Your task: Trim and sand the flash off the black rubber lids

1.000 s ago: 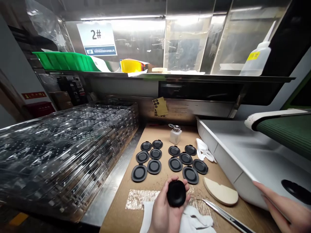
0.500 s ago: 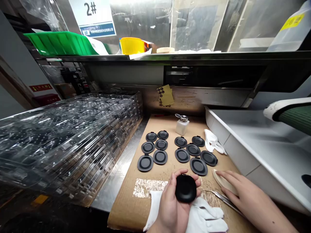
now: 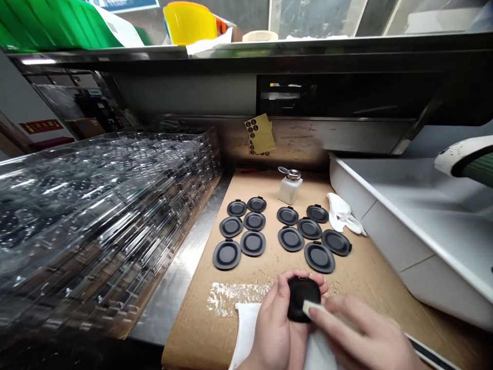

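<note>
A rounded black part [image 3: 299, 295] rests in my left hand [image 3: 274, 321], whose fingers curl round its edges. My right hand [image 3: 360, 329], slightly blurred, pinches a pale, flat-edged piece [image 3: 311, 308] and touches its tip to the face of the black part. Beneath my hands lies a white cloth or glove [image 3: 246, 324], partly hidden. Beyond them, several dark round parts with small tabs lie in two groups on the cardboard, a left group [image 3: 227, 254] and a right group [image 3: 319, 257].
A small bottle with a metal cap [image 3: 290, 189] stands on the cardboard [image 3: 200, 313]. Clear plastic trays [image 3: 154, 205] are stacked at left. A white bin [image 3: 385, 221] is at right, beside a crumpled white cloth [image 3: 341, 213]. A metal tool [image 3: 431, 354] lies near my right wrist. A shelf crosses above.
My right hand has picked up the pale piece from the cardboard and brought it left onto the black part. The view has tilted down, and my left hand sits slightly further right.
</note>
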`<state>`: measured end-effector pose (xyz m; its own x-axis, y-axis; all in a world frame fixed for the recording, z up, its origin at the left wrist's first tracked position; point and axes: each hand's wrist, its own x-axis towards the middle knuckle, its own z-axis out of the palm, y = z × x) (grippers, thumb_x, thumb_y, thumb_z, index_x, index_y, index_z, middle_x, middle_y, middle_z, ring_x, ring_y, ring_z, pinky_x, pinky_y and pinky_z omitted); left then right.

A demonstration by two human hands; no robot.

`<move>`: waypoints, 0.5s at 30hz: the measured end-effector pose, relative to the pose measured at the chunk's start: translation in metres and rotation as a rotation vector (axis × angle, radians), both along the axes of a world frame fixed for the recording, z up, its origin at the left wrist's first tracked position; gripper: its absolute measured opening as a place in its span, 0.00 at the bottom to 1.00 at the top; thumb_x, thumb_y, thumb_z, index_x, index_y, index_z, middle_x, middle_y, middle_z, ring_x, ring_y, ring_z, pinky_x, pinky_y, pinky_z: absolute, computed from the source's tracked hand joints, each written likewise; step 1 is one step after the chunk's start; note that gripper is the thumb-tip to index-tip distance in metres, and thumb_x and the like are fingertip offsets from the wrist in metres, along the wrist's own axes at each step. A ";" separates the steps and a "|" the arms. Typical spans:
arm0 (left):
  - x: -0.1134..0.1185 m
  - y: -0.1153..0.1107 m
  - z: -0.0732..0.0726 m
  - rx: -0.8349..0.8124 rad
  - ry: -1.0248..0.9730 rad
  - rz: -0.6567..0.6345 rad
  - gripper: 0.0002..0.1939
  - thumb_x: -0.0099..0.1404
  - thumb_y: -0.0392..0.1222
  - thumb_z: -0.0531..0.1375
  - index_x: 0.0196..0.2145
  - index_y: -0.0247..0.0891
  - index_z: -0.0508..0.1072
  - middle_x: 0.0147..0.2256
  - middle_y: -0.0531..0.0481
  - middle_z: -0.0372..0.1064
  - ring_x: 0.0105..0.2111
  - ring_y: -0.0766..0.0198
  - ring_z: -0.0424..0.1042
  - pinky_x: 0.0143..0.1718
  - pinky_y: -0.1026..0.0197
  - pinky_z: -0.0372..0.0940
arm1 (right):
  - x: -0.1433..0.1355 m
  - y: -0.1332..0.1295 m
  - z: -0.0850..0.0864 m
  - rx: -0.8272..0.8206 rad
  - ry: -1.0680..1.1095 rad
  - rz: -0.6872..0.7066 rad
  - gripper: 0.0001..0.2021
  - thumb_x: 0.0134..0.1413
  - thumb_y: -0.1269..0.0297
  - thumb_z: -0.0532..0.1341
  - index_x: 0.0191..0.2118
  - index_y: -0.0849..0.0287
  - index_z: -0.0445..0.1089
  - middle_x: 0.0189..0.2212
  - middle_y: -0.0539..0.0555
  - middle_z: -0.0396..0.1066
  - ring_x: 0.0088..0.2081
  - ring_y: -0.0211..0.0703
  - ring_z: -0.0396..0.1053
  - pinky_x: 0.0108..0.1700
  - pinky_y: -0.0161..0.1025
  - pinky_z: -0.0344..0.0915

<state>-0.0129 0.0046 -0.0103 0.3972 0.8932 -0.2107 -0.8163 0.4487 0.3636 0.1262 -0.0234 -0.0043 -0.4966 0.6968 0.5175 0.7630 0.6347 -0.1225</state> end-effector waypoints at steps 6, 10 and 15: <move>-0.001 0.001 0.002 -0.062 0.044 0.023 0.14 0.62 0.48 0.51 0.36 0.35 0.68 0.38 0.41 0.70 0.41 0.55 0.69 0.45 0.50 0.58 | 0.020 0.026 0.015 -0.036 0.073 -0.128 0.15 0.53 0.69 0.55 0.46 0.50 0.67 0.34 0.52 0.68 0.35 0.34 0.67 0.34 0.30 0.65; -0.001 0.001 0.004 -0.101 0.032 0.010 0.15 0.62 0.49 0.51 0.37 0.33 0.67 0.39 0.37 0.70 0.43 0.51 0.69 0.46 0.49 0.57 | 0.027 0.014 0.011 0.027 0.175 -0.164 0.15 0.51 0.69 0.57 0.46 0.55 0.66 0.36 0.52 0.68 0.36 0.35 0.68 0.36 0.29 0.65; 0.002 0.001 0.006 -0.072 0.028 0.010 0.17 0.63 0.49 0.48 0.37 0.33 0.67 0.39 0.36 0.70 0.42 0.52 0.68 0.44 0.52 0.58 | 0.020 -0.004 0.003 -0.010 0.038 0.144 0.18 0.51 0.70 0.57 0.49 0.60 0.64 0.33 0.55 0.69 0.36 0.37 0.67 0.36 0.31 0.66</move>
